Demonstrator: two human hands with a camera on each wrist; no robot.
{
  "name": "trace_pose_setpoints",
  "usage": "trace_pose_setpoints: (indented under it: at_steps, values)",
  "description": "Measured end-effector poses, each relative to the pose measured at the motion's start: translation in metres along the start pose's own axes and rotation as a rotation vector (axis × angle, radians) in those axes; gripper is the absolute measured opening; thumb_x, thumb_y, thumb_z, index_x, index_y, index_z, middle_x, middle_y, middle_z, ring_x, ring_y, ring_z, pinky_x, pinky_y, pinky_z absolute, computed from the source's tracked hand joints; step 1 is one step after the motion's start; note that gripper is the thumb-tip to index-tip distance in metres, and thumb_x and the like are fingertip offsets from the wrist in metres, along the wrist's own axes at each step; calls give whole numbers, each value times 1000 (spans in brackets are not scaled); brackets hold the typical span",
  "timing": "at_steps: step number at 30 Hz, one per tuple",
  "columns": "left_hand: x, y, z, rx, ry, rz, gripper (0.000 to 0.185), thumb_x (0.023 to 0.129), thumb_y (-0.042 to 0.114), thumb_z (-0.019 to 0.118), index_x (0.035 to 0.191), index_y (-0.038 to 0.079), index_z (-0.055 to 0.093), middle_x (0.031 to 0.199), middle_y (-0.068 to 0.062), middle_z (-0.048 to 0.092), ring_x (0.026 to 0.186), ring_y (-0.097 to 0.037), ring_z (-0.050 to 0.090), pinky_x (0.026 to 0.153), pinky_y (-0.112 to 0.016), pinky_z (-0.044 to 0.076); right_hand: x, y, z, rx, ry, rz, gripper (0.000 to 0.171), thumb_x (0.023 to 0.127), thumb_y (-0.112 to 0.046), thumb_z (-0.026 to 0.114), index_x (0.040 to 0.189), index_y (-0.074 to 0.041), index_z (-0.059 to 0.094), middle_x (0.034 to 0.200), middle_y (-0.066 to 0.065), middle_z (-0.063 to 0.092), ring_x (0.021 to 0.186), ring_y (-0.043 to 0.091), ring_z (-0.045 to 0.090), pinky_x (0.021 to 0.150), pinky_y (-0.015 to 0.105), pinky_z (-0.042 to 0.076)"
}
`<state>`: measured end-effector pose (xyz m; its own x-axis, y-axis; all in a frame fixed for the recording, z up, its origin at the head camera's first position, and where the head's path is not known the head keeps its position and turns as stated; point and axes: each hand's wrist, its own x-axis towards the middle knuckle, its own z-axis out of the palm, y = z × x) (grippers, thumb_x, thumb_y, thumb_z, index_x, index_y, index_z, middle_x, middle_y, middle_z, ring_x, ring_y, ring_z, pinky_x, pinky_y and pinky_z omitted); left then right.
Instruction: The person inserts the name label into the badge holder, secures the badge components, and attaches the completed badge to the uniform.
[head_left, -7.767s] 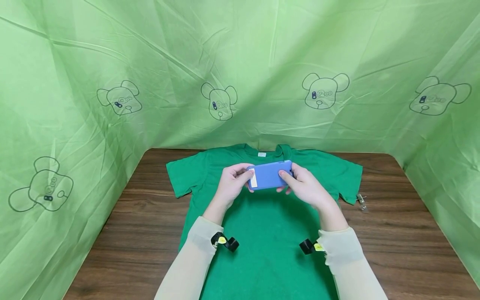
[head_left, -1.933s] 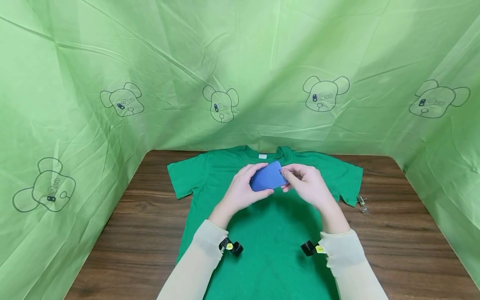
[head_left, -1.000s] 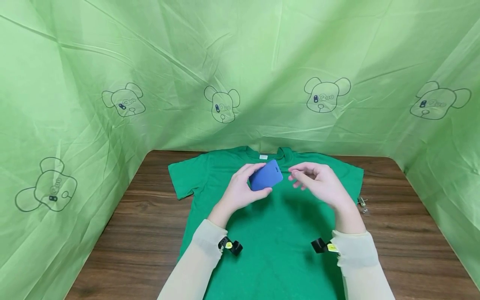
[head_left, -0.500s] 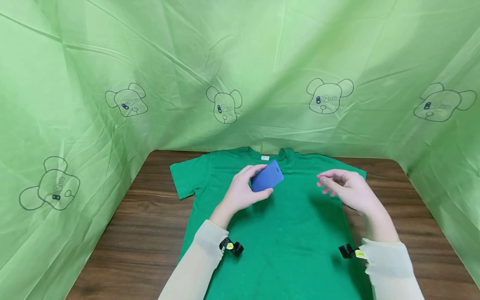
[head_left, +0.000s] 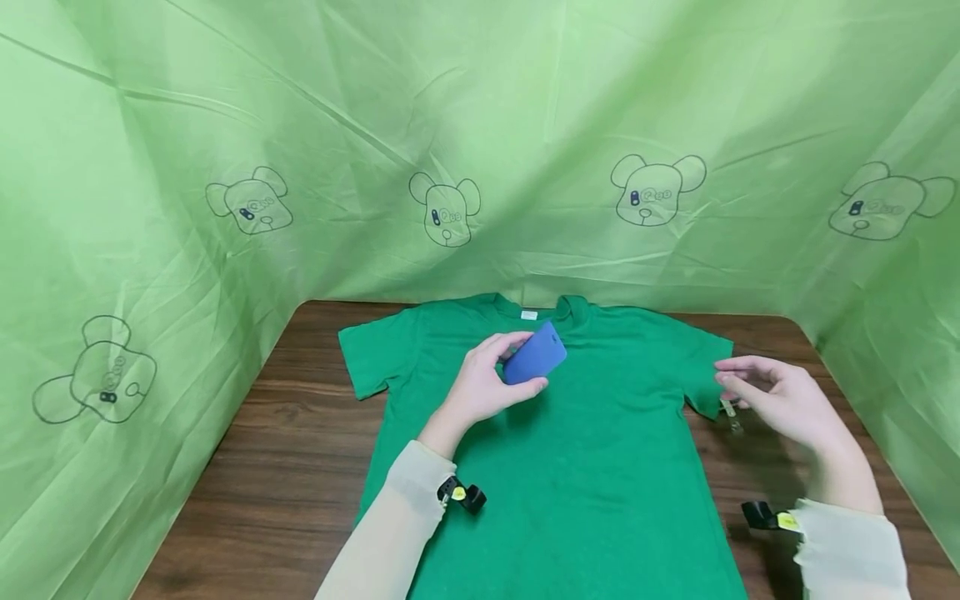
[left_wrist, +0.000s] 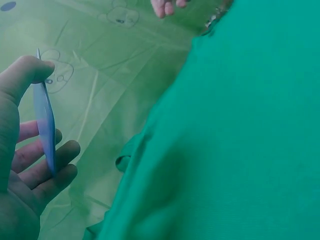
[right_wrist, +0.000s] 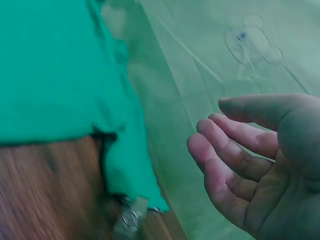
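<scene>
A green T-shirt (head_left: pixel 570 467) lies flat on the wooden table (head_left: pixel 285 467), collar toward the far edge. My left hand (head_left: pixel 487 379) holds a flat blue card holder (head_left: pixel 534 357) above the shirt's chest, pinched between thumb and fingers; the left wrist view shows the holder (left_wrist: pixel 45 125) edge-on in that grip. My right hand (head_left: pixel 776 398) hovers open over the table past the shirt's right sleeve, fingers loosely curved and holding nothing (right_wrist: pixel 240 150). A small metal clip (head_left: pixel 729 411) lies on the wood just under its fingers, also seen blurred in the right wrist view (right_wrist: pixel 129 217).
Green plastic sheeting (head_left: pixel 480 142) printed with bear heads walls the table on the back and both sides. Bare wood shows left and right of the shirt.
My right hand let go of the blue holder and swung right, from over the shirt to beside the right sleeve near the metal clip. The left hand kept the holder in place.
</scene>
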<state>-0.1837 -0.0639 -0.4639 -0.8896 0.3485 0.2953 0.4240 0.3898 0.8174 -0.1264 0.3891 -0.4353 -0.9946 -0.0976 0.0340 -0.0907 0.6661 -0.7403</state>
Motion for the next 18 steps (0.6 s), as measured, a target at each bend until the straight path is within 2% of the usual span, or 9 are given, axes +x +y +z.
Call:
trace_pose_setpoints:
  at_steps: [7,13,18]
  values:
    - [0,-2,-2,2,7,-2,68,89,43,91,150,28,65,139,6,68,115,-19,65,92,-48,60,-4,16,-10,-33,-17,21,40,110,-30,70,138,-1,68,107,-2,81,90,4,75,72,26,60]
    - [0,-2,-3,4,6,1,68,90,43,91,150,28,65,138,6,69,114,-19,65,91,-51,60,-3,21,-9,-152,-79,82,49,107,-40,73,142,-7,68,122,8,78,96,-11,63,76,20,49]
    - [1,-2,-2,-2,8,4,68,89,43,91,150,27,65,139,5,69,113,-20,65,92,-55,60,-1,22,-9,-173,-103,102,55,105,-43,76,144,-6,66,128,13,75,95,-11,63,78,20,49]
